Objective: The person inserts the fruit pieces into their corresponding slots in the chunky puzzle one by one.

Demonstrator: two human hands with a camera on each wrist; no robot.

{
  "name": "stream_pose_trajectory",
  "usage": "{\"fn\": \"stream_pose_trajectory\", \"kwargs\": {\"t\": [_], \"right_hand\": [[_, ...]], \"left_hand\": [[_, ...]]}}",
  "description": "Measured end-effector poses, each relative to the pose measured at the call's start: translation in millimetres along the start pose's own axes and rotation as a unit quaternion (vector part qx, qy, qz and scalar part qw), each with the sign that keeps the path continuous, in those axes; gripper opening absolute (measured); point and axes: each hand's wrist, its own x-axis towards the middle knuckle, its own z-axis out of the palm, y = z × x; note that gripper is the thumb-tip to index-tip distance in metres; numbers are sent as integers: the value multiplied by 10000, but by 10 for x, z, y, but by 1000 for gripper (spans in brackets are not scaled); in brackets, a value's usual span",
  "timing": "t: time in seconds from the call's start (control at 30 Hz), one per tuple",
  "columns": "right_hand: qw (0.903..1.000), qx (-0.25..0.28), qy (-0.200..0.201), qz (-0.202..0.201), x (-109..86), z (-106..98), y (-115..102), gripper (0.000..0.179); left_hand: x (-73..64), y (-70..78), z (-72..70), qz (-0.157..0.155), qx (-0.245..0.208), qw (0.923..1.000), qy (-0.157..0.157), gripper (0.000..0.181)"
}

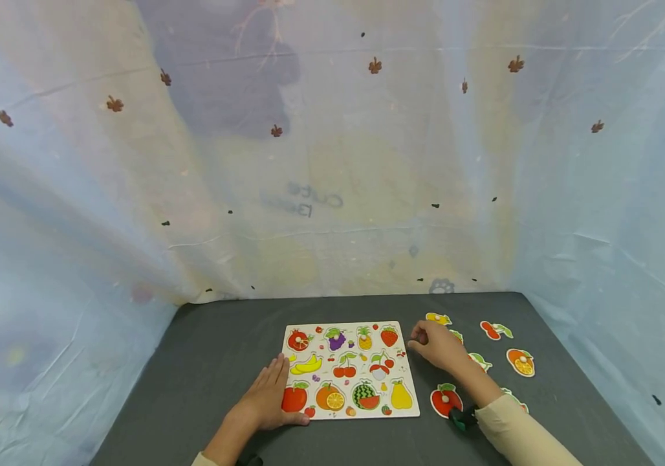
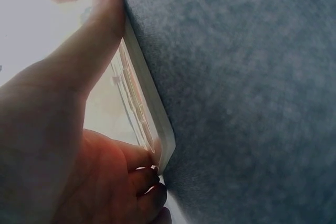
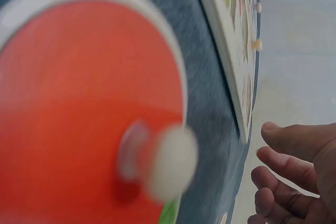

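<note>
A white wooden fruit puzzle board (image 1: 332, 353) lies flat on the dark table. My left hand (image 1: 268, 391) rests on its near left corner, fingers straight along the left side and thumb (image 2: 105, 19) against the near edge. Just beyond the board's right edge hovers my right hand (image 1: 440, 346), fingers loosely bent and nothing between them; the fingertips (image 3: 270, 127) show apart from the thumb. Under the right wrist lies a red apple piece (image 1: 446, 399) with a pale knob (image 3: 173, 163). Grapes (image 1: 335, 339) and a pineapple (image 1: 364, 338) show on the board.
Right of the board lie several loose knobbed pieces: a cherry piece (image 1: 495, 330), an orange piece (image 1: 521, 362) and a yellow piece (image 1: 438, 318). Others are partly hidden by the right hand and arm. A patterned curtain (image 1: 332, 194) surrounds the dark table (image 1: 210, 349).
</note>
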Motion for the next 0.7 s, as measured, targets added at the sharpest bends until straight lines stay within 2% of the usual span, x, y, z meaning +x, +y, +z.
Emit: {"fn": "stream_pose_trajectory", "kwargs": {"t": [0.1, 0.3, 0.5, 0.7], "right_hand": [[10000, -41, 76, 20, -27, -41, 69, 14], [9997, -115, 178, 125, -74, -106, 221, 13], [9991, -115, 237, 342, -124, -178, 342, 13], [9987, -41, 300, 409, -124, -219, 524, 16]], "left_hand": [[10, -17, 11, 53, -142, 9999, -24, 139], [88, -143, 141, 198, -246, 9995, 56, 147], [30, -38, 33, 0, -139, 9999, 37, 138], [85, -126, 111, 106, -162, 9998, 11, 145]]}}
